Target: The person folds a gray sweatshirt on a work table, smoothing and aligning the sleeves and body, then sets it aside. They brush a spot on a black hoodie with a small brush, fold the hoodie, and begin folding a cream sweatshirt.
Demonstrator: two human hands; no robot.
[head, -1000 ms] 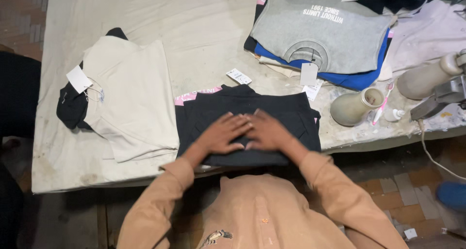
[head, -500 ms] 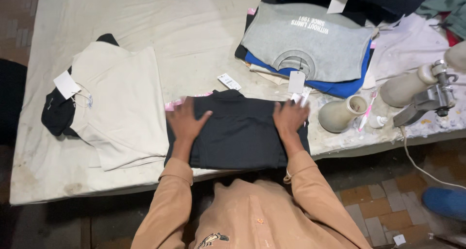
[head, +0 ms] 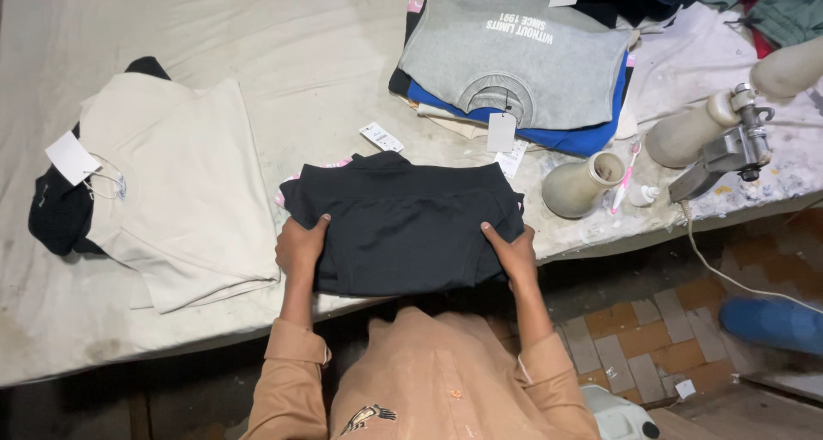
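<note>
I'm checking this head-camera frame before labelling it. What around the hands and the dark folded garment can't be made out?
- Head view: fingertips of the left hand and right hand are tucked under the dark folded garment.
- What lies beneath that garment; only a pink edge shows.
- Lower layers of the grey-topped stack, covered and cut by the top edge.
- The hang tag: too small.

Clothing pile at one o'clock cut by top edge; blue object at four o'clock cut by right edge.
</note>
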